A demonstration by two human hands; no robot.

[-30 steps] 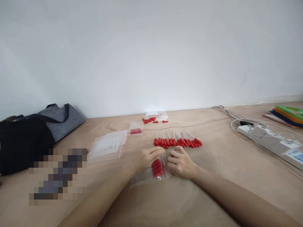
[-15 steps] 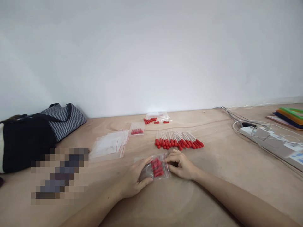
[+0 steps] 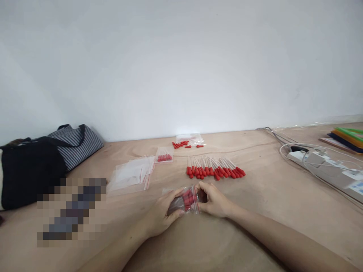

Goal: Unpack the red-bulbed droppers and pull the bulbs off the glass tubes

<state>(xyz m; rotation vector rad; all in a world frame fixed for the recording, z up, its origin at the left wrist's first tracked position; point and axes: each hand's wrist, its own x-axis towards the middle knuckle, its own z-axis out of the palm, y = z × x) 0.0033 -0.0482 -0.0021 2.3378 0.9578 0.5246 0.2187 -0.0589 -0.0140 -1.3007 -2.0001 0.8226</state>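
Note:
A small clear zip bag [image 3: 187, 201] with several red-bulbed droppers in it lies low on the wooden tabletop [image 3: 255, 196] between my hands. My left hand [image 3: 163, 210] grips its left end, fingers curled round the plastic. My right hand [image 3: 213, 199] pinches the bag's right end, the mouth with the red strip. Just beyond them a row of loose droppers [image 3: 215, 169] with red bulbs lies side by side. A stack of flat clear zip bags [image 3: 131, 174] lies to the left of that row.
A small filled bag [image 3: 164, 154] and scattered red bulbs [image 3: 183, 144] lie near the wall. A dark striped tote bag [image 3: 42, 158] sits at the left. A white power strip with cables [image 3: 329, 168] and coloured folders [image 3: 346, 136] are at the right.
My left hand slid from the bag's top to its left end. Both hands have bunched the bag inward and lifted it slightly; my right hand moved onto its mouth.

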